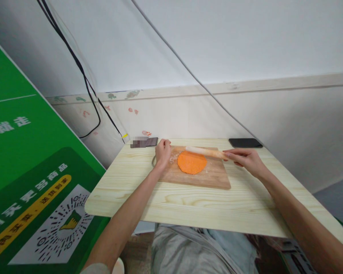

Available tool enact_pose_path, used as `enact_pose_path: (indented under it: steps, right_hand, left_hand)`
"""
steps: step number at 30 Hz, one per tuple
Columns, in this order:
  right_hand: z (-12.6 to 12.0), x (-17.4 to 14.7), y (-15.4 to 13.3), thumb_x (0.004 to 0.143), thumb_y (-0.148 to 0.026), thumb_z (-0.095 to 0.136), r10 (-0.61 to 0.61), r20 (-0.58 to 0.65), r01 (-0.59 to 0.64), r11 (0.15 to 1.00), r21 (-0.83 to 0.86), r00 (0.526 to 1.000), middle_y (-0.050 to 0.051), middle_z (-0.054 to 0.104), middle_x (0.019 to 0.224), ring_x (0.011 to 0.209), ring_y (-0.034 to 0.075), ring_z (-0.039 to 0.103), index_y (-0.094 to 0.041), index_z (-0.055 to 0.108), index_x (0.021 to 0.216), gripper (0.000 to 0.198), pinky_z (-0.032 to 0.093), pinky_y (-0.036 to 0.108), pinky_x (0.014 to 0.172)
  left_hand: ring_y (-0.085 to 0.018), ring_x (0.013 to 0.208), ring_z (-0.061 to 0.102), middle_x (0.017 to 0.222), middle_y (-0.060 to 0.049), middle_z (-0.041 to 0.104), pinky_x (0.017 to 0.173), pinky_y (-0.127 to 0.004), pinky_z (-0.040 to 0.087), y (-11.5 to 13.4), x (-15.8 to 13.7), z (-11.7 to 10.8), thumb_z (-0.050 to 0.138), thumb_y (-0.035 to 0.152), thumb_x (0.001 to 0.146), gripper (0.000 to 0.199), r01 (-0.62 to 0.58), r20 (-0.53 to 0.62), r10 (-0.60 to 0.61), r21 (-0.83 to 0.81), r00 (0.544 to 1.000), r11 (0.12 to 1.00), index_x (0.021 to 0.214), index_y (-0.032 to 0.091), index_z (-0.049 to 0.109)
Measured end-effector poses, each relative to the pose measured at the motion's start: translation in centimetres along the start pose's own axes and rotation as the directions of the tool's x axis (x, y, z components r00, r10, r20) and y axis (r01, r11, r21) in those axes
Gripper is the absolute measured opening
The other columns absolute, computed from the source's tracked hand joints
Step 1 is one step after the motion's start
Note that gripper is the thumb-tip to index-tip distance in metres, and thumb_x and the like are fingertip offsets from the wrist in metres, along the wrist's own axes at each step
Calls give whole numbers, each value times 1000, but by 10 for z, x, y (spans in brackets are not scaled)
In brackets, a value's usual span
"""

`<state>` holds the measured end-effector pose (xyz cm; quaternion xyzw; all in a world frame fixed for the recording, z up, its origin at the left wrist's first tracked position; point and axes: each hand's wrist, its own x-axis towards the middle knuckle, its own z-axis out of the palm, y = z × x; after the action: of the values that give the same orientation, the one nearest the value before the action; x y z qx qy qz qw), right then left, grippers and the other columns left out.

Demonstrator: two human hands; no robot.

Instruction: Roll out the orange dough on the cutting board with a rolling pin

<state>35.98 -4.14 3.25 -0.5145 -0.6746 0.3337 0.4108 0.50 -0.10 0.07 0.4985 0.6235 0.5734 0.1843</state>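
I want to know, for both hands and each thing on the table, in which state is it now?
Cutting board: lying flat, with white powdery traces.
Orange dough: flattened, roughly round.
Rolling pin: held near its right end.
Right hand: closed on that end.
Left hand: fingers curled; contents, if any, hidden.
Black phone: lying flat, screen dark.
Dark object at left: lying flat, partly pixelated.

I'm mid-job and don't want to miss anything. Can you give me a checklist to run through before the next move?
1. Right hand gripping the rolling pin: ok.
2. Left hand on the rolling pin: not ok, it is apart from it.
3. Left hand free of anything: cannot tell, it is curled.
4. Orange dough within the board: ok.
5. Right-hand phone off the board: ok.
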Motion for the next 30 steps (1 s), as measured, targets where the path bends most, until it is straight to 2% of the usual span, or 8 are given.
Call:
enact_pose_path:
  steps: [4,13,17,19,22,30]
  right_hand:
    - [-1,0,1,74,-81,86,-18,-11,18,1000,-25,1000,6,74,66,51,13,47,-19,90,96,67,35,28,45]
    - [2,0,1,71,-78,89,23,-36,-20,998,64,999,4,69,61,49,12,45,-19,89,90,62,32,29,45]
    - [2,-1,1,73,-77,88,15,15,-16,999,48,1000,2,64,56,48,12,43,-19,89,92,61,31,28,45]
    - [2,-2,-1,72,-75,90,20,3,-20,998,64,1000,2,64,57,49,12,44,-19,89,91,59,32,28,45]
    - [2,-2,-2,70,-75,91,32,-24,-30,994,107,999,3,66,60,49,12,44,-19,89,90,60,32,29,46]
    - [3,-2,-2,69,-81,88,20,-45,-17,997,75,999,3,65,60,50,12,45,-18,88,92,68,32,28,46]
  left_hand:
    - [-23,81,67,74,-3,71,76,-32,47,1,-1,0,52,29,97,26,9,8,-9,11,1000,1000,77,24,67]
    - [-23,80,67,73,-3,71,75,-32,46,0,-1,0,52,29,97,27,0,14,-1,12,1000,1000,75,24,67]
    - [-23,78,67,72,-3,70,75,-33,46,0,-1,0,52,29,97,27,-6,17,5,15,1000,1000,75,24,66]
    - [-23,79,67,73,-3,71,76,-33,46,-1,-1,0,52,29,97,27,-6,20,5,16,1000,1000,75,24,67]
    - [-23,79,67,72,-3,70,76,-33,46,-1,-1,0,52,29,97,27,0,19,-1,17,1000,1000,75,24,67]
    - [-23,82,68,74,-3,72,76,-32,47,2,-2,-1,51,31,98,28,12,38,-14,48,999,999,76,23,67]
